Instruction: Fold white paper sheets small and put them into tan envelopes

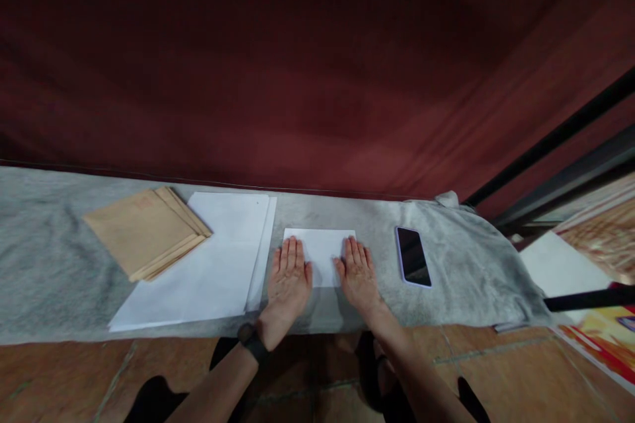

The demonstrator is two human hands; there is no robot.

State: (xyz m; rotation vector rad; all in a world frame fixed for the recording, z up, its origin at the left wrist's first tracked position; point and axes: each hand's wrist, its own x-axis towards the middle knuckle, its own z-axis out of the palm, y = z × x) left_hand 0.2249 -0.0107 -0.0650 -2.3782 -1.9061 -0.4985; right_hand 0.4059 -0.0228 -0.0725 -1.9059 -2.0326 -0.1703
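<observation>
A white sheet of paper (pixel 322 254), apparently folded, lies flat on the grey cloth in front of me. My left hand (pixel 289 277) rests palm down on its left edge, fingers stretched out and pointing away from me. On the right edge my right hand (pixel 358 274) lies flat in the same way. Both thumbs point inward over the paper, and the hands cover its two sides. Left of my left hand is a loose stack of larger white sheets (pixel 218 258). Several brown envelopes (pixel 143 228) lie over that stack's left part.
A phone (pixel 413 256) with a pale purple edge lies right of my right hand. The grey cloth (pixel 466 264) covers the narrow table, with a dark red curtain (pixel 307 79) behind it. Black bars (pixel 555 139) and a colourful printed sheet (pixel 605 337) are at the right.
</observation>
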